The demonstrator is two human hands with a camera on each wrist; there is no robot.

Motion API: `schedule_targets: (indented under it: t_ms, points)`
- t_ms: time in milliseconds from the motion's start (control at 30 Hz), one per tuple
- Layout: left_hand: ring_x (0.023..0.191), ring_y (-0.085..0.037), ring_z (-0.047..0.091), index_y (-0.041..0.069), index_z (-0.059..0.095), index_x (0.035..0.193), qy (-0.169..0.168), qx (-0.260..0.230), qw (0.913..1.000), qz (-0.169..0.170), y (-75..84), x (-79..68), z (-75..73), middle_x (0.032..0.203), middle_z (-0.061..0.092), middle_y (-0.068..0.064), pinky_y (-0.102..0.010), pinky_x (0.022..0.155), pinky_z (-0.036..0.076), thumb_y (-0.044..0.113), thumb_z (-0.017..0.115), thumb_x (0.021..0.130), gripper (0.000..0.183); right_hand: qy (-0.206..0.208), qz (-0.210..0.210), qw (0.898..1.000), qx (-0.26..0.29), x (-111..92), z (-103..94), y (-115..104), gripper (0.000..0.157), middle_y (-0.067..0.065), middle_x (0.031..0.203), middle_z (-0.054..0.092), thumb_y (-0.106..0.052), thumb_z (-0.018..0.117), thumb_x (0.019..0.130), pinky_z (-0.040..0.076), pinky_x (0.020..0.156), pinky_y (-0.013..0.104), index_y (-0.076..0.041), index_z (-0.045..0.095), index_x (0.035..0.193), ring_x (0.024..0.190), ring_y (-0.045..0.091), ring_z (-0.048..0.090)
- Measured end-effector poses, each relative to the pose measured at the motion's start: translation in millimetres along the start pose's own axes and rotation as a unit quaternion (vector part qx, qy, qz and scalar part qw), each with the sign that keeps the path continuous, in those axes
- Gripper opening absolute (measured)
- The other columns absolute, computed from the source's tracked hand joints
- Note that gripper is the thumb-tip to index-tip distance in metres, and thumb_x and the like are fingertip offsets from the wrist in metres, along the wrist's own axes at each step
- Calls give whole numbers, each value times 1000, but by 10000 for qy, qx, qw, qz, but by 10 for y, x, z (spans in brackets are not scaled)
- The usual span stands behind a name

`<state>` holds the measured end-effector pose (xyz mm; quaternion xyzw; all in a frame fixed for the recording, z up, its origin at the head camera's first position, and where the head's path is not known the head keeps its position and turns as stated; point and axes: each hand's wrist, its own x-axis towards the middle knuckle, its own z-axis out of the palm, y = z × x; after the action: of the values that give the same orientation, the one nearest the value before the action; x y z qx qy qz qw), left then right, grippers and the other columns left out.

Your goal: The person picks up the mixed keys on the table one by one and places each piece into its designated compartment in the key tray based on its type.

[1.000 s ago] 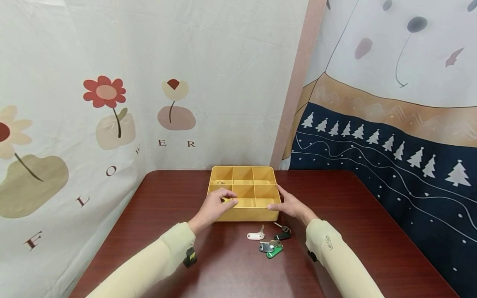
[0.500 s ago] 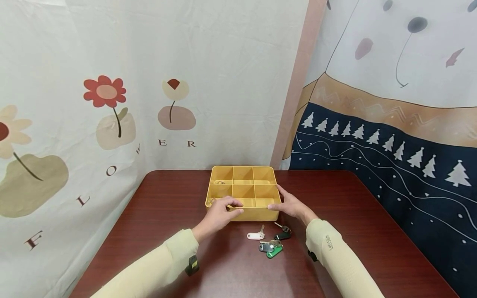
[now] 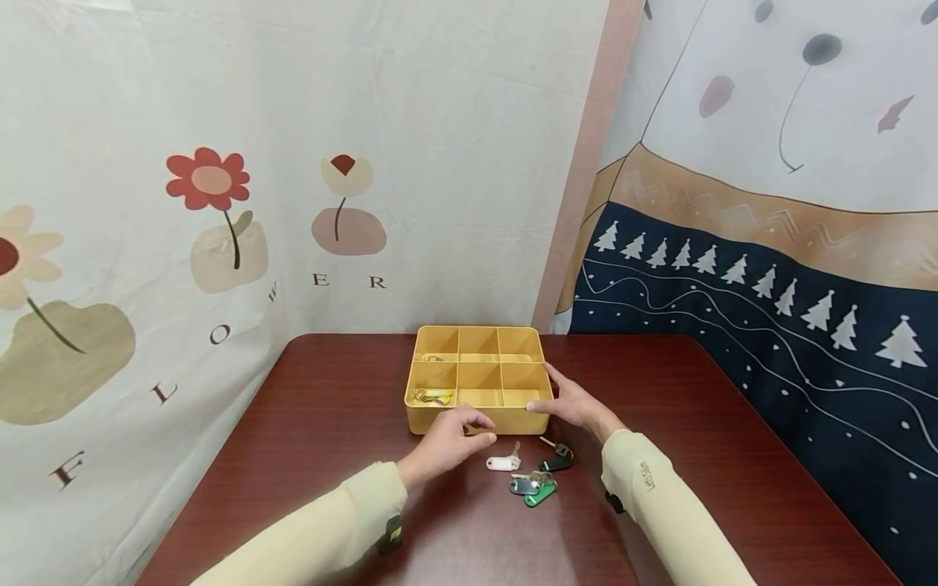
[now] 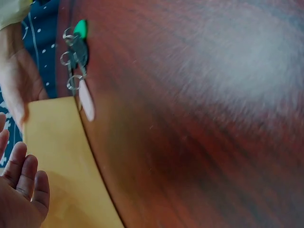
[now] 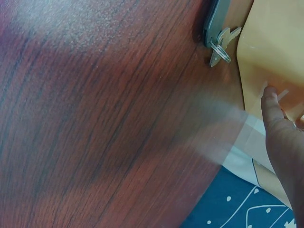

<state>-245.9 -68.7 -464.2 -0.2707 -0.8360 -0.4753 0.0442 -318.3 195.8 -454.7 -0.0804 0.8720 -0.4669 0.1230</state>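
Note:
A yellow storage box (image 3: 513, 421) with several compartments stands on the table. My right hand (image 3: 575, 403) holds its front right corner, thumb (image 5: 270, 102) against the front wall and fingers along the side. Just in front of the box, my left hand (image 3: 449, 441) hovers with loosely bent fingers (image 4: 28, 173) and nothing in them. A key with a yellow tag (image 3: 438, 395) lies in the front left compartment. Before the box lie keys with a white tag (image 3: 502, 464), a black tag (image 3: 555, 463), a grey tag (image 3: 524, 486) and a green tag (image 3: 541, 495).
The dark red wooden table (image 3: 330, 391) runs back to a white flower-print cloth (image 3: 454, 163). A navy cloth with white trees (image 3: 733, 325) hangs on the right. In the box's back left compartment a small ring-like item (image 3: 433, 358) is partly visible.
My left hand has let go of the yellow-tagged key in the front left compartment and moved out over the front wall, rightward and towards me. The right hand keeps its place.

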Motion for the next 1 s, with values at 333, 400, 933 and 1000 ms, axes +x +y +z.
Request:
schedule_targets:
  t_ms: [333,400,933,1000]
  points:
    - [85,-8,59,6,76,93,-290,275,9987,303,-54,-8,219,88,65,7,-27,79,49,12,76,85,10,6,-23,10000,52,6,5,0,105,21,154,36,-41,81,82,25,112,61,-13,16,160,138,38,38]
    - [85,-8,59,6,76,92,-364,345,9983,288,-62,2,251,88,64,7,-27,80,49,11,76,85,9,11,-18,10000,59,8,5,-1,105,21,154,36,-40,81,82,25,112,61,-13,16,160,137,38,38]
    - [83,-8,61,7,76,90,-789,592,9950,136,-134,104,424,87,68,5,-25,78,50,11,77,85,7,16,-80,10000,11,11,6,-1,104,20,155,35,-40,81,83,25,112,59,-13,16,160,137,36,38]
    - [84,-11,62,7,76,90,-836,599,9946,147,-136,108,435,86,68,5,-26,78,50,10,76,85,6,23,-69,10000,-12,12,5,2,105,20,155,35,-41,81,82,25,113,59,-13,16,160,137,36,38]
